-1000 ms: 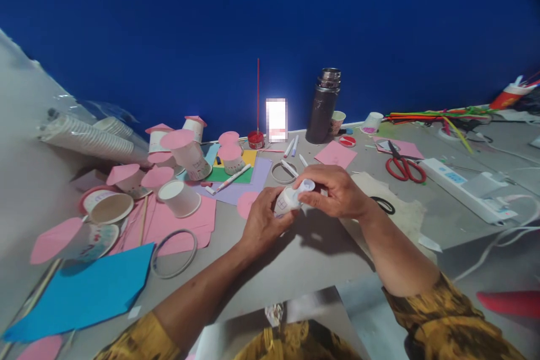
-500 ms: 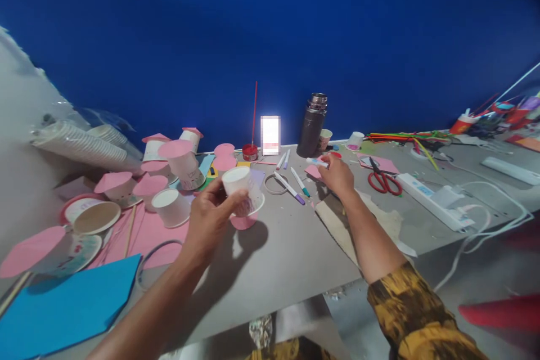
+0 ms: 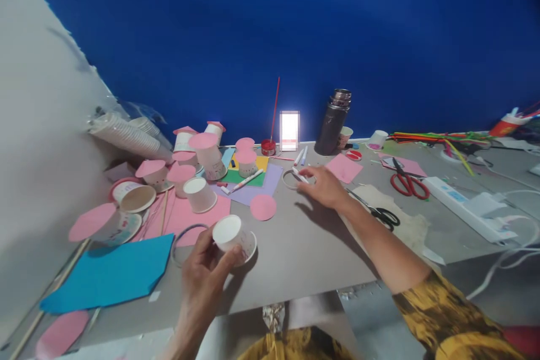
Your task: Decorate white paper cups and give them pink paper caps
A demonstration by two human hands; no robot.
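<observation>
My left hand (image 3: 206,270) is wrapped round a white paper cup (image 3: 228,232), which it holds tilted low over the table's front part. The cup's wide rim points down and to the right, and faint drawn marks show on its side. My right hand (image 3: 323,184) is closed at the fingertips on a white marker (image 3: 300,176), beside a ring-shaped roll (image 3: 289,180) on the table. My hand hides part of the marker. Between the two hands lies a round pink paper disc (image 3: 263,207).
Several paper cups with pink tops (image 3: 205,149) crowd the left, behind blue sheets (image 3: 113,273). A dark flask (image 3: 331,129) stands against the wall. Black-handled scissors (image 3: 386,216), red-handled scissors (image 3: 409,185) and a white power strip (image 3: 459,211) lie on the right.
My left hand has brought the cup down and nearer to me. My right hand has moved left from the pink paper to the markers. The view has shifted left.
</observation>
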